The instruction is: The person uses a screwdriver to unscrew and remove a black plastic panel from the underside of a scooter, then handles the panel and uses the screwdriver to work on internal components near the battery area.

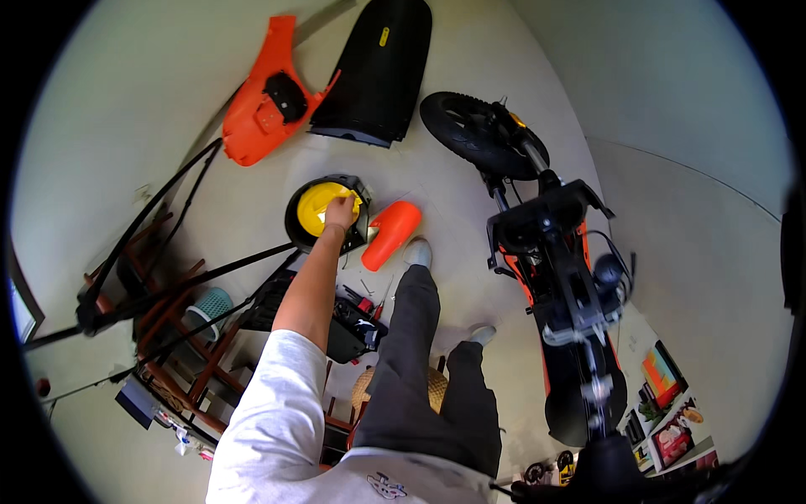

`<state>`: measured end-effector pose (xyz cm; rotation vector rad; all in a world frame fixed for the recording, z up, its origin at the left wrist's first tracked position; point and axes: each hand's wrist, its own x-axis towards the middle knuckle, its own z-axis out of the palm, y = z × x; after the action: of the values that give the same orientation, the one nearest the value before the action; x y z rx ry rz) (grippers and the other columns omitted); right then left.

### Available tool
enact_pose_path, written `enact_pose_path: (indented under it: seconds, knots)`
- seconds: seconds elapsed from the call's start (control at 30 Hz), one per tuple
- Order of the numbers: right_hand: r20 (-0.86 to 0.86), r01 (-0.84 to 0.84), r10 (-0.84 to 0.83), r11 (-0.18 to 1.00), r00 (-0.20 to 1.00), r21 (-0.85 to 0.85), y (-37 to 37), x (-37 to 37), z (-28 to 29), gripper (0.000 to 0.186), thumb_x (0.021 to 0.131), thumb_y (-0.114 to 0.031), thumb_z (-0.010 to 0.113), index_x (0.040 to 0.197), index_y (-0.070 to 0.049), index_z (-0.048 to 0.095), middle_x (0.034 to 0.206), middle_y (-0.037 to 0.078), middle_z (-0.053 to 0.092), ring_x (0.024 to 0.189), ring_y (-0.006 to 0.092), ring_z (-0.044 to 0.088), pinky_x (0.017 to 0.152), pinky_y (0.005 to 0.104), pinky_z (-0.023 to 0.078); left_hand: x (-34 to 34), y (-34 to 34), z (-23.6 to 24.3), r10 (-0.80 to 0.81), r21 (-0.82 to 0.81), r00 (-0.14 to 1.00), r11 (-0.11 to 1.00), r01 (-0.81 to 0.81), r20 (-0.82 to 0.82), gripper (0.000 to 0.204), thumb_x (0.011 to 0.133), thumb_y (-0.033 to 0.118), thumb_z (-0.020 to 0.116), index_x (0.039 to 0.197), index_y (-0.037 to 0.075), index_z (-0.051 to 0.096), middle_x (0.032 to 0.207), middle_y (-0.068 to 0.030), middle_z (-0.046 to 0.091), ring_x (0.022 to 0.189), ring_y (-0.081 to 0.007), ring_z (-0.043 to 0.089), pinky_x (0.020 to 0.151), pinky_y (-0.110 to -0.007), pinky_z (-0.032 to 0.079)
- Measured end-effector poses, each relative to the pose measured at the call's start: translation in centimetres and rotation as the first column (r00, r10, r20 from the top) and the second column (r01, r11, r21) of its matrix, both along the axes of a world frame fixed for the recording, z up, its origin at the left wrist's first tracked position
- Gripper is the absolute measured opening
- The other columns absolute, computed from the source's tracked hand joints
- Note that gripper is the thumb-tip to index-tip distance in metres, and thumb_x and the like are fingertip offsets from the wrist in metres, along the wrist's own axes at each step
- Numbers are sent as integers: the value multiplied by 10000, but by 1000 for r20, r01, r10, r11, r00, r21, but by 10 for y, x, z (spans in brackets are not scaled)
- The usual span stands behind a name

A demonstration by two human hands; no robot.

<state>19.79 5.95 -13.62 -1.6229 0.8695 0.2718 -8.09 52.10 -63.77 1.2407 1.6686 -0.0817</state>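
Observation:
My left hand (340, 210) reaches forward with its fingers closed on the right part of a yellow disc (312, 203), which sits inside a round black housing (295, 223) on the floor. A curved orange fender (388, 237) lies just right of the housing. Nearer me are an open black tool case (357, 336), a red-handled screwdriver (380, 307) and several small loose pieces. My right hand is out of view.
An orange body panel (256, 118) and a long black panel (374, 67) lie ahead. A partly dismantled two-wheeler (554, 269) stands along my right. Black stand poles (180, 290), wooden chairs and a mesh bin (206, 315) crowd the left. A woven seat is under me.

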Motion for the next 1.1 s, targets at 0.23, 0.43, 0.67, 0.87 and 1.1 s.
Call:
enact_pose_path:
  seconds: [0.23,0.43,0.67,0.87,1.1]
  knots:
    - [-62,0,-10,988,998,-156,17,24,-44,447,953,-309,404,1290,-21,453,1274,112,523,1165,274,496,1030,409,382,89,80,-113,513,-60,840,857,-511,175,548,892,500,538,885,-47,574,746,-115,605,606,-220,623,498,-322,488]
    - [-70,2,-18,974,997,-228,18,32,-46,454,952,-318,409,1292,-20,453,1282,107,519,1172,268,488,1029,403,376,139,94,-135,701,-93,633,691,-717,328,366,825,121,666,1065,-75,472,870,-150,602,646,-219,623,568,-342,558]
    - [-87,1,-17,982,996,-187,12,27,-40,463,951,-329,414,1293,-19,454,1291,101,513,1180,261,479,1028,397,369,113,77,-41,602,-151,688,786,-599,406,305,848,136,587,1096,21,453,1022,-120,565,832,-239,617,767,-375,573]
    - [-70,9,-18,992,997,-126,-7,23,-21,471,950,-338,419,1295,-18,455,1299,96,508,1187,255,471,1027,392,363,73,52,76,562,9,736,792,-610,378,367,868,218,509,1137,-26,458,995,-154,588,771,-271,658,639,-368,590]
    - [-33,3,-4,1000,999,-24,-34,9,6,481,949,-348,425,1296,-17,456,1308,90,503,1195,248,462,1025,386,356,5,0,204,416,195,872,862,-469,259,318,850,221,547,1083,7,527,933,-56,576,750,-124,523,637,-258,452]
